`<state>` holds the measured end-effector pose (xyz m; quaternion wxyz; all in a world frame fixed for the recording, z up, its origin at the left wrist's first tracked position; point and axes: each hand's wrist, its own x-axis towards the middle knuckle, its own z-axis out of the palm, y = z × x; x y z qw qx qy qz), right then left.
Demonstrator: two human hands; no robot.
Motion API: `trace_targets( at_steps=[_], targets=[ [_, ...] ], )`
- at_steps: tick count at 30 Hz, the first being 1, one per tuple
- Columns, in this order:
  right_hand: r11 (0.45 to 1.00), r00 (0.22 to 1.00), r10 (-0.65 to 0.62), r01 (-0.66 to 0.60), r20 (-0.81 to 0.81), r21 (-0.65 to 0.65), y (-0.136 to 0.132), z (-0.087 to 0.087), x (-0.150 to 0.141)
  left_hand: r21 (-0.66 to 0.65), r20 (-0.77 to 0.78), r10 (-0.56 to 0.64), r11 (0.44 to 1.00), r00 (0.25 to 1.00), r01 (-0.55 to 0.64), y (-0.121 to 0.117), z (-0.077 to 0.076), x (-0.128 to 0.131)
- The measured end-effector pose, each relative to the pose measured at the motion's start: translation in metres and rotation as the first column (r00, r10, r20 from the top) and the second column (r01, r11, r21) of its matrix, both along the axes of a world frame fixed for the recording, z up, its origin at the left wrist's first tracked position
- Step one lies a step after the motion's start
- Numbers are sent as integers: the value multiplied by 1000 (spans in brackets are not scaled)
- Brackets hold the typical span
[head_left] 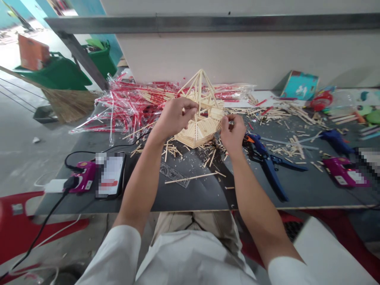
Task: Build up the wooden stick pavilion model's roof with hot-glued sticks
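Observation:
A small house-like model (pixel 204 132) of thin wooden sticks, with a pointed open frame on top and a flat stick-covered base, stands on the dark table. On its left side is my left hand (pixel 176 115), fingers curled and pinched at an upright stick of the frame. My right hand (pixel 233 132) is at the model's right edge, thumb and fingertips pressed together; whatever is between them is too small to make out. A clear plastic ruler (pixel 175 175) lies in front of the model, with a loose wooden stick (pixel 190 178) across it.
Plastic-wrapped stick bundles (pixel 127 103) are heaped at the back left. A blue glue gun (pixel 264 156) lies at right, among stick offcuts (pixel 276 113). A phone (pixel 111 174) and purple power strip (pixel 86 176) are at left. A metal rail (pixel 190 23) crosses behind.

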<state>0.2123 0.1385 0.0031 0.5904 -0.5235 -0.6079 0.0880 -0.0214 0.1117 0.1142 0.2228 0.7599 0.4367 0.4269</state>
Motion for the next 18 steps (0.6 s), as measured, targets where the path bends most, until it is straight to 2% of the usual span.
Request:
trace_targets(
  at_steps=[18],
  targets=[
    [1000, 1000, -8, 8, 11, 3, -1, 0, 0, 0, 1, -6, 1000, 1000, 6, 2, -2, 0]
  ],
)
